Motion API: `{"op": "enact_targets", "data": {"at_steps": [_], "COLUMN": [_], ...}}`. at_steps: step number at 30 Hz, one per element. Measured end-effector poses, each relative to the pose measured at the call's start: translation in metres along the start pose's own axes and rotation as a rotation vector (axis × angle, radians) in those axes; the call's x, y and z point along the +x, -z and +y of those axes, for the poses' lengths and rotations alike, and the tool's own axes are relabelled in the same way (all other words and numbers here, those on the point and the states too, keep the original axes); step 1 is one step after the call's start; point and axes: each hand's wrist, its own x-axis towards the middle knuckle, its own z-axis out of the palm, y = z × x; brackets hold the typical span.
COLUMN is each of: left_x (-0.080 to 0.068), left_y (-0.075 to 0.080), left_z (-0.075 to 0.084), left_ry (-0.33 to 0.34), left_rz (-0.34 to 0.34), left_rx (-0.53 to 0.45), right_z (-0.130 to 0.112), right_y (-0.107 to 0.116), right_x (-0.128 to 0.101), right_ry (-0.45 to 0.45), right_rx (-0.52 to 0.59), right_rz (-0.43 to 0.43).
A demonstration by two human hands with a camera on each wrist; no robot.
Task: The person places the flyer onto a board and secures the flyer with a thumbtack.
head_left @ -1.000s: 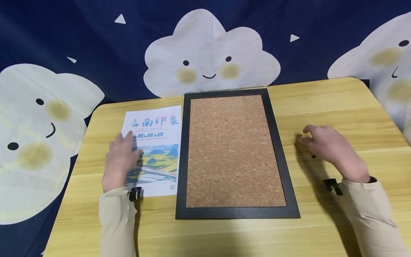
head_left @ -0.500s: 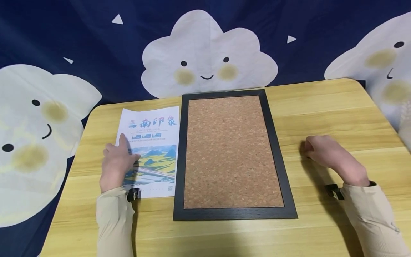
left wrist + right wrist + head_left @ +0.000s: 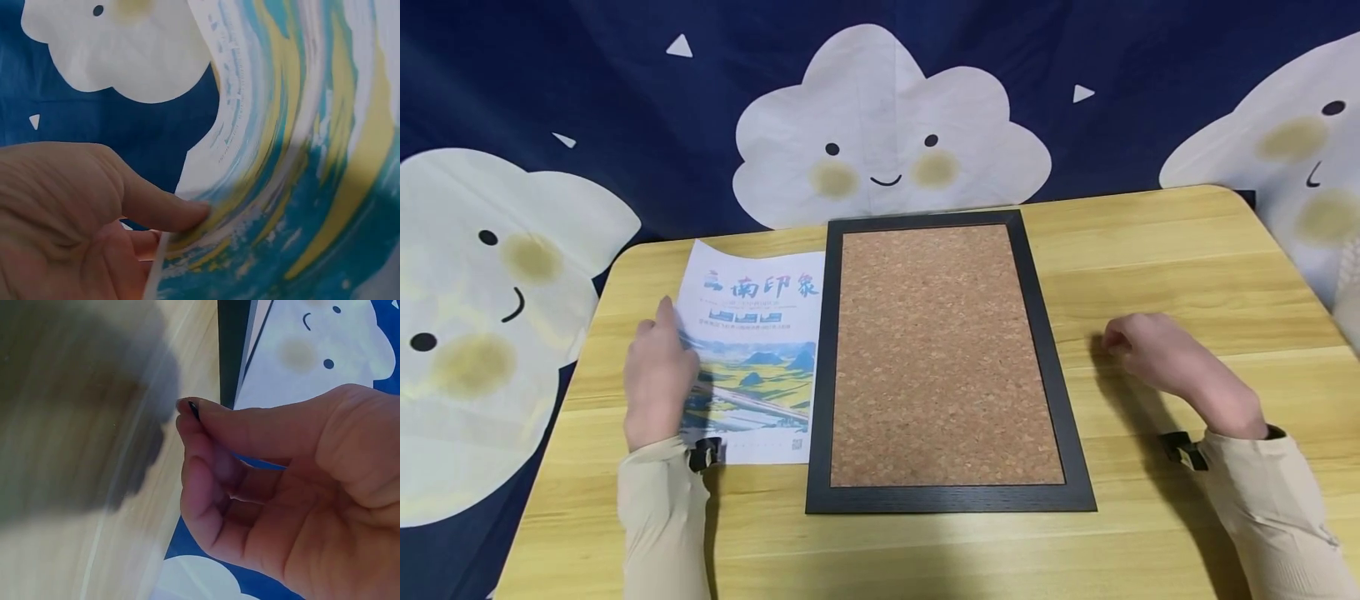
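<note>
A paper poster with large blue characters and a landscape picture lies at the left of the table, its left side lifted and curling. My left hand pinches that left edge; in the left wrist view the thumb lies on the printed face of the bent sheet. On the right my right hand is above the table, its fingers curled. Between thumb and index finger it pinches a small black object, mostly hidden by the fingertips. A cork board in a black frame lies between the hands.
The wooden table has a pale yellow grain and rounded far corners. Behind it hangs a dark blue curtain printed with white smiling clouds. The poster's right edge runs along the board's left frame.
My left hand has moved left from over the poster and taken its left edge, which has risen. My right hand has closed on a small dark thing that lay on the table.
</note>
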Motion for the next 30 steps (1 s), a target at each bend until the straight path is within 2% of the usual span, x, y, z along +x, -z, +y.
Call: {"op": "enact_targets", "data": {"at_steps": [3,10,17,25,30], "left_x": [-0.003,-0.014,-0.033,-0.053,-0.058], "left_y": [0.004,0.019,0.04,0.06,0.067], "left_z": [0.005,0.023,0.042,0.053,0.059], "left_ry": [-0.019,-0.048,-0.106,-0.112,-0.101], "left_rz": [0.091,0.39,0.646,0.805,0.906], "left_rx": [-0.021,-0.072,-0.141,-0.183,-0.245], "right_z": [-0.001,-0.003,-0.005,-0.009,-0.01], "right_y": [0.001,0.001,0.002,0.004,0.004], "right_x": [0.0,0.0,0.0,0.002,0.001], "right_ry": [0.0,-0.006,-0.003,-0.007,-0.002], "right_rx": [-0.002,0.004,0.018,0.037,0.044], "right_rz": [0.008,0.015,0.028,0.041,0.056]}}
